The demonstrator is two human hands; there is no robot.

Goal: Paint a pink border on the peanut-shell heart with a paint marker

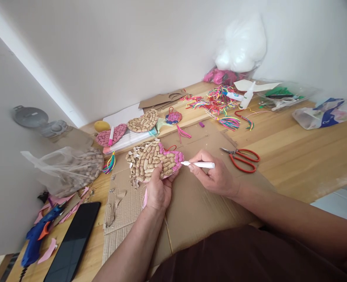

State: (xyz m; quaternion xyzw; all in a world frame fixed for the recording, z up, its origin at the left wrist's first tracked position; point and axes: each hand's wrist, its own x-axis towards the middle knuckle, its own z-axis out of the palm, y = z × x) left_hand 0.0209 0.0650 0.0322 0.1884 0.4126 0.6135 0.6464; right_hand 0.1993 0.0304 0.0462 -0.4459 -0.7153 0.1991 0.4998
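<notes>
My left hand (159, 190) grips the lower edge of a craft piece covered in peanut shells (150, 162), thumb on top. Its right edge and upper right are coloured pinkish purple; the remaining shells are natural tan. A white marker (201, 165) is pinched in my right hand (213, 174), its tip at the coloured right edge. A red cord loop sticks up from the piece, and pink strands hang below it. Loose shells lie along its left side. Under both hands is a cardboard sheet (196, 211).
Red-handled scissors (243, 158) lie right of my right hand. Farther back are a purple cap (202, 124), colourful strings (220, 98) and another shell-covered piece (143, 120). At left are a bag of peanuts (85, 166), a phone (75, 239) and a blue glue gun (38, 237).
</notes>
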